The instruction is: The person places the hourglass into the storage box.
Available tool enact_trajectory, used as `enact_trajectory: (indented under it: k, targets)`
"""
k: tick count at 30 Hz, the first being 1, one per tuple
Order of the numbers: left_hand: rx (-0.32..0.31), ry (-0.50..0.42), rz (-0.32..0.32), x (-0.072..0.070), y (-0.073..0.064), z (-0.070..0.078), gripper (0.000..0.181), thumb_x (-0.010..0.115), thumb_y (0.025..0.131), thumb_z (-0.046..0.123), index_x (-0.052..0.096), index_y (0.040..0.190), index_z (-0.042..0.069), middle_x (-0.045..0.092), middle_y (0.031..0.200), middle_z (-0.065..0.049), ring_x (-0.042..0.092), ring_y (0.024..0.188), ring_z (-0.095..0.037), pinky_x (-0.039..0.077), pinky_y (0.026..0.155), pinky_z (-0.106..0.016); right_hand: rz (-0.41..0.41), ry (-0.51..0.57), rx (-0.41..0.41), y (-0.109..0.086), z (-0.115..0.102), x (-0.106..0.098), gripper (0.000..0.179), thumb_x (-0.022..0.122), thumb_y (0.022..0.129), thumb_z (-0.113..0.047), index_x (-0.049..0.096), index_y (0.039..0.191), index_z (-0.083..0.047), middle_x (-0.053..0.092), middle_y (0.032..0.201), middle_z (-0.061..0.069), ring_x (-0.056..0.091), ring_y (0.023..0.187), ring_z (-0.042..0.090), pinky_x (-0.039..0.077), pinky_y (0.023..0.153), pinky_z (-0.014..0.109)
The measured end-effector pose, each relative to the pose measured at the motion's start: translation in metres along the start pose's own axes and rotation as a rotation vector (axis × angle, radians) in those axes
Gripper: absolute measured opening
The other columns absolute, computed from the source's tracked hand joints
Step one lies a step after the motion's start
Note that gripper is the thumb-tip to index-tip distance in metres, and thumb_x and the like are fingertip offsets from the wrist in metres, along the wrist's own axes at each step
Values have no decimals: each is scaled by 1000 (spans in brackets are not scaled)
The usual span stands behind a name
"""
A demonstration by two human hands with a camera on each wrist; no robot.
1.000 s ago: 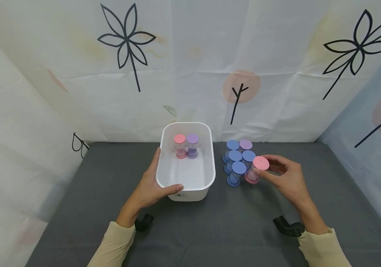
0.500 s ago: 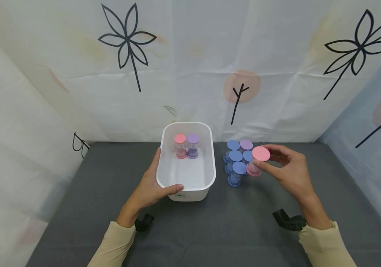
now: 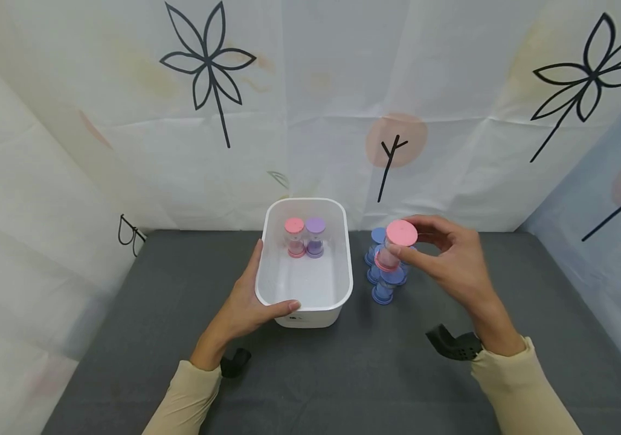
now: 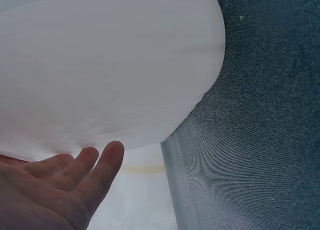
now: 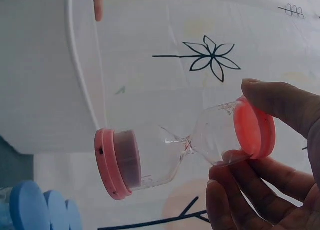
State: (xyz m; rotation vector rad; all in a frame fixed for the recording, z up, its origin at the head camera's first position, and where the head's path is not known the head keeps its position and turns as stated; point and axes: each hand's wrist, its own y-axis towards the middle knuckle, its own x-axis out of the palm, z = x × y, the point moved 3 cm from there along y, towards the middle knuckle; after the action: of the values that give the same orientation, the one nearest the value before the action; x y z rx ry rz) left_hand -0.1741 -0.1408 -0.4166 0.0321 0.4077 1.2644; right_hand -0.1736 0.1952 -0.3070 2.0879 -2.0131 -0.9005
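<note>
In the head view my right hand (image 3: 452,260) pinches a pink-capped hourglass (image 3: 402,233) near its upper cap, raised above a cluster of blue hourglasses (image 3: 383,295). The right wrist view shows its clear glass and lower pink cap (image 5: 112,165), thumb and fingers around the other cap. My left hand (image 3: 250,305) rests at the near left corner of a white bin (image 3: 305,290), fingers along the outside wall and thumb over the near rim. Inside the bin stand a pink hourglass (image 3: 295,237) and a purple hourglass (image 3: 315,237), side by side.
A dark grey cloth (image 3: 343,380) covers the table. Patterned white fabric (image 3: 321,121) hangs behind and at both sides. The blue hourglasses stand close together just right of the bin; the held hourglass and right hand hide some of the cluster.
My right hand has lifted the pink hourglass from the cluster's right side, then carried it up and left over the blue ones. The left hand and bin have stayed put.
</note>
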Motion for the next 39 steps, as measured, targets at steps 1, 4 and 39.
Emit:
enact_trajectory:
  k: [1,4,39]
  targets:
    - [-1,3,1,0,0,0,126,93,74,19,5,164,27,42,151,-3,55,111,-46,52,86,-59,-4,15,6,2,-2,2,41,86,78,0,73,117,-4,72,110,6,68,98,18,53,88,24]
    - [-4,12,3,0,0,-1,127,93,74,20,5,164,27,42,152,-2,55,112,-44,52,87,-59,-13,68,14,9,-8,10,40,86,78,0,73,116,-3,72,108,7,68,96,20,53,87,26]
    - [13,5,-4,2,-1,11,124,90,74,9,6,164,22,47,144,-11,57,110,-43,53,84,-59,-299,137,161,47,26,133,42,86,81,-10,71,119,2,72,109,13,71,99,28,57,88,35]
